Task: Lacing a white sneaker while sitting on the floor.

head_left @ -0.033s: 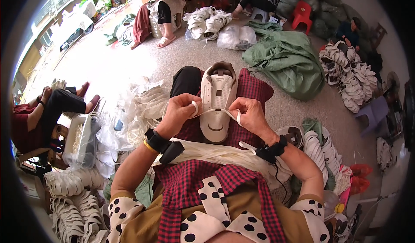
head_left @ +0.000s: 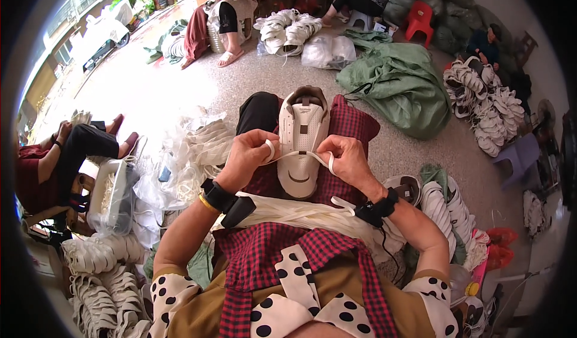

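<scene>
A white shoe upper with a brown lining lies on my lap, its toe toward me. One white shoelace crosses it at the lowest eyelets, near the toe. My left hand pinches the lace's left end, a loop of it curling by the fingers. On the other side, my right hand pinches the right end, which hangs down below the fingertips. Both hands are closed, one at each side of the shoe. Across my lap, nearer my waist, rests a bundle of loose white laces.
Stacked white shoe uppers lie at the lower left, with more at the right. Left of my knees are plastic bags and a clear bin. A green sack lies ahead. Several people sit around the room.
</scene>
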Action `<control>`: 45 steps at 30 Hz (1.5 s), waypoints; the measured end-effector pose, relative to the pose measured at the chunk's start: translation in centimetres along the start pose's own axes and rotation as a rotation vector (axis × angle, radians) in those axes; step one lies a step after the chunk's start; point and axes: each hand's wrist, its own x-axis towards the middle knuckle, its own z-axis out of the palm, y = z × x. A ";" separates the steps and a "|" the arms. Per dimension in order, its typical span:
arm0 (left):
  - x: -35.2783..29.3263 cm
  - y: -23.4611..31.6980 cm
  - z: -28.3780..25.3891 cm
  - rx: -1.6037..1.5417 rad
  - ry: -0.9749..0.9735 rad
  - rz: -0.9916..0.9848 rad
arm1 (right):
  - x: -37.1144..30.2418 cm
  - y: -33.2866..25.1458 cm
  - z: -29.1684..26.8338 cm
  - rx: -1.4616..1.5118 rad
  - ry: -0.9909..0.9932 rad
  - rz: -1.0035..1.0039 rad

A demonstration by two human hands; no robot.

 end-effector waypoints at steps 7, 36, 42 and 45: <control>0.0 -0.7 1.0 0.065 0.052 0.065 | 0.3 -0.2 0.4 0.034 0.045 0.038; 1.0 1.0 3.1 0.743 0.064 0.260 | 1.6 -1.4 -0.5 -0.141 -0.202 -0.204; 3.5 3.9 1.8 1.246 -0.453 0.817 | 3.3 -2.7 -1.5 -0.835 -0.170 -0.763; 5.6 4.7 1.1 1.231 -0.663 0.679 | 4.3 -2.2 -1.8 -0.838 -0.265 -0.807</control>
